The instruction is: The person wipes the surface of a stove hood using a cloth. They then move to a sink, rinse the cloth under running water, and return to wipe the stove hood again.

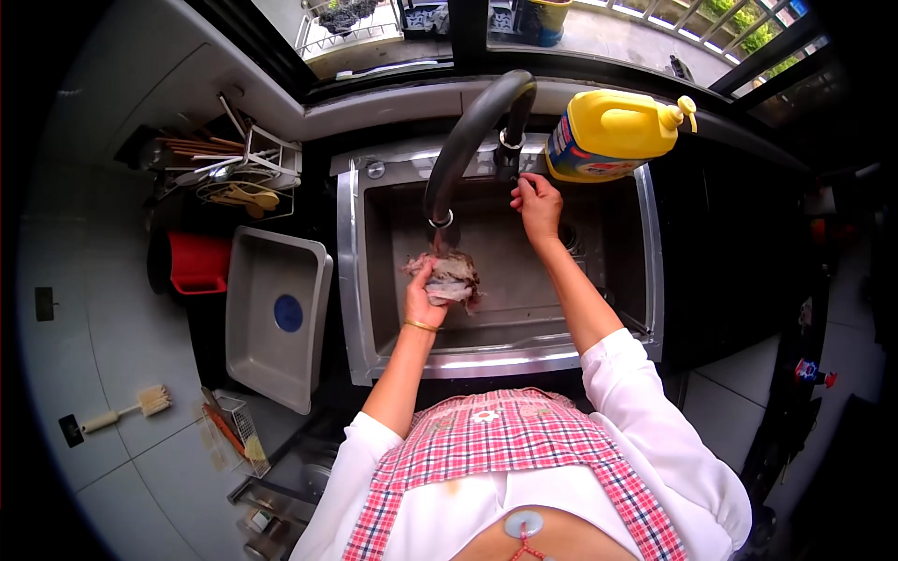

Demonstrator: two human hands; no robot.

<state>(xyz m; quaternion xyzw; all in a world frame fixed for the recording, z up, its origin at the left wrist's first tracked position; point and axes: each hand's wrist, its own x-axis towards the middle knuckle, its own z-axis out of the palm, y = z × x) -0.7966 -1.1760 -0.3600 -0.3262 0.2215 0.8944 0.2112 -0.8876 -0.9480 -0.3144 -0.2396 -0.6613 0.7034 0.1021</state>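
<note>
Under the spout of a black gooseneck faucet point(466, 133), my left hand point(424, 298) grips a ragged pink-and-grey piece point(452, 277) that looks like raw meat. It is held above the floor of a deep steel sink point(505, 294). Water seems to fall onto it, though the stream is faint. My right hand point(539, 207) reaches to the base of the faucet, its curled fingers on the small lever point(518, 177). The fingers hide most of that lever.
A yellow pump bottle point(617, 133) stands behind the sink's right corner. Left of the sink are a tilted grey basin point(270, 343), a red container point(200, 263) and a utensil rack point(273, 165). A brush point(130, 410) hangs on the tiled wall.
</note>
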